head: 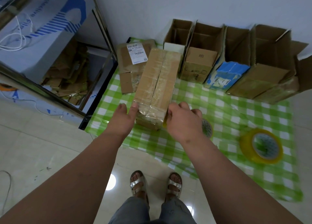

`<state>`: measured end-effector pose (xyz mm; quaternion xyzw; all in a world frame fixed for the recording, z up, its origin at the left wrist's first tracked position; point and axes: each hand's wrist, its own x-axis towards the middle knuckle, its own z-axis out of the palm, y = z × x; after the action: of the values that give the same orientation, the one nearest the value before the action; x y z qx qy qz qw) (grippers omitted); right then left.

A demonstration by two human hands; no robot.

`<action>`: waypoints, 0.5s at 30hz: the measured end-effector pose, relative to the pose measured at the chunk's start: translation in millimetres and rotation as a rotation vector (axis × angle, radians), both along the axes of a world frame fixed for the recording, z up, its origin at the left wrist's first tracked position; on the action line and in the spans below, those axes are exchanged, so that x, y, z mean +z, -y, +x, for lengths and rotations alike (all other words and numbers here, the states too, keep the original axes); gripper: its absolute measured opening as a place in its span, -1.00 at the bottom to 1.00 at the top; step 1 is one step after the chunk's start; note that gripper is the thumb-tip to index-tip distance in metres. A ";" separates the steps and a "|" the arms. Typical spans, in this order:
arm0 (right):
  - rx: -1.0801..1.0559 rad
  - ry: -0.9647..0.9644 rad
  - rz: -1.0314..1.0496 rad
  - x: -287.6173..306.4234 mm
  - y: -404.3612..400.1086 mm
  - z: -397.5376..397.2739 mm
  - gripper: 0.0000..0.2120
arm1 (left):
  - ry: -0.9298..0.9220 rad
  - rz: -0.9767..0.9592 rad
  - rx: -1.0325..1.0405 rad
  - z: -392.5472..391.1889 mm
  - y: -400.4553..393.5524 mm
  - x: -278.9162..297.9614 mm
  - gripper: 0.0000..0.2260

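Hands point(124, 121) point(183, 122) on taped box point(157, 82), "SM" box point(200, 58) nr

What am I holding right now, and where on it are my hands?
The taped cardboard box, at its near end: the right hand grips the right edge, the left hand touches the left corner with straight fingers.

Home packing corner: open cartons point(200, 55), tape roll point(261, 146).

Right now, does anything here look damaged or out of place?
Yes. The blue box in the row by the wall has a torn, peeling front face. The taped cardboard box that the left hand touches is wrapped in wrinkled, uneven tape.
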<state>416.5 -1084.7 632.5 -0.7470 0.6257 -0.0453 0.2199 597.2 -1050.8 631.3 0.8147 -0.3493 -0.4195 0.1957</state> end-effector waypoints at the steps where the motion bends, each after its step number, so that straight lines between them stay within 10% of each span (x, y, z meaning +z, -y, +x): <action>1: 0.006 0.006 0.002 1.0 -0.4 -1.2 -0.94 | 0.100 -0.092 -0.008 0.6 -2.2 0.0 -0.34; 6: 0.085 0.081 0.043 3.8 -6.0 -10.6 -0.83 | 0.145 -0.406 0.039 1.0 -6.7 1.3 -0.85; 15: 0.138 0.038 0.000 -1.4 -5.6 -12.8 -0.73 | 0.104 -0.405 -0.151 18.6 -9.1 5.9 -0.78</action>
<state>403.7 -1079.1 631.1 -0.7873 0.5685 -0.0443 0.2344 615.8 -1041.7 637.2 0.7506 -0.4962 -0.3118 0.3052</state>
